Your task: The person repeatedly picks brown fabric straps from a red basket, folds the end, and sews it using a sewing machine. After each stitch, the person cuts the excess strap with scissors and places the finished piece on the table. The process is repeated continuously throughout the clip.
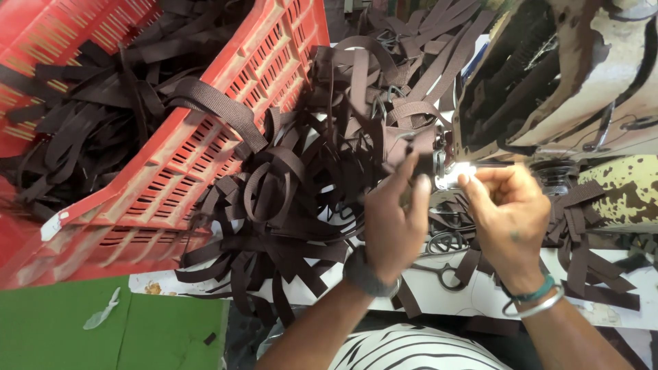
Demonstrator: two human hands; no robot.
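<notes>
Left hand (392,220) grips dark brown strap (411,147), thumb and fingertips pinched on its end. Right hand (508,216) just beside, fingertips curled near lit needle area of sewing machine (562,75). Strap pile (295,205) left of left fingers. Red crate (205,151) beyond pile, holding more straps. Scissors (442,264) below fingers, between wrists.

A single head-worn camera looks steeply down from close above the white work table (473,294), tilted toward the sewing machine (548,75) at upper right; a red plastic crate (205,137) fills the upper left, and the wearer's striped shirt (411,349) shows at the bottom edge.
</notes>
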